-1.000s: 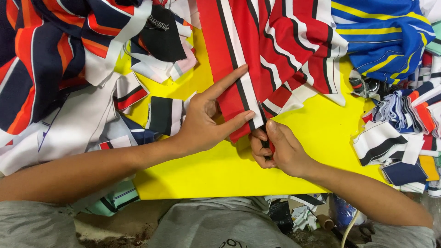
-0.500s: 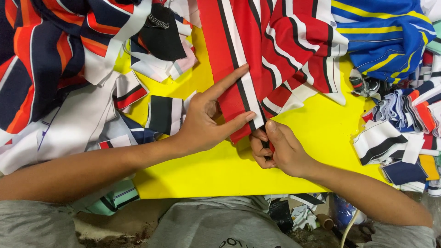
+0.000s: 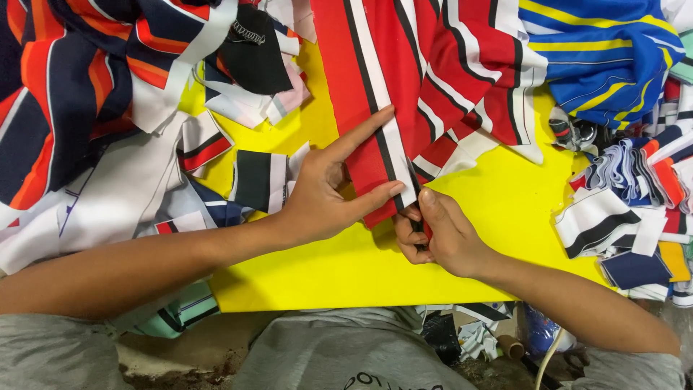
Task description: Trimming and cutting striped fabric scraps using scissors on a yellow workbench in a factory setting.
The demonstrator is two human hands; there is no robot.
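lying nearest, a grey garment [image 3: 339, 357] on the person's lap, with dark floor clutter and small scraps [image 3: 476, 336] to its right.

item: yellow board [image 3: 346, 267], flat work surface, near edge just beyond the lap; bare at near centre and right, covered by cloth farther off.

item: right hand [image 3: 440, 235], fingers curled shut around the near end of a narrow dark tool [image 3: 416, 217], likely a blade or small scissors, too hidden to say which; its tip sits at the black stripe on the cloth's near edge.

item: left hand [image 3: 328, 191], just left of the right hand, pressed flat on the red striped fabric [image 3: 375, 94]; index finger and thumb spread along either side of the white stripe, apparently to hold the cloth taut and steady where the tool meets it. it pins rather than grips.

item: red striped fabric, red with white and black stripes, running from the hands to the far edge at centre, folded over itself on the right.

item: black-and-white striped offcut [image 3: 260, 180], left of the left hand, on the board.

item: navy, orange and white striped heap [image 3: 79, 108], far left.

item: pile of narrow striped strips [image 3: 635, 217], right edge, looks like sorted trimmings.

item: blue fabric with yellow stripes [image 3: 599, 50], far right.
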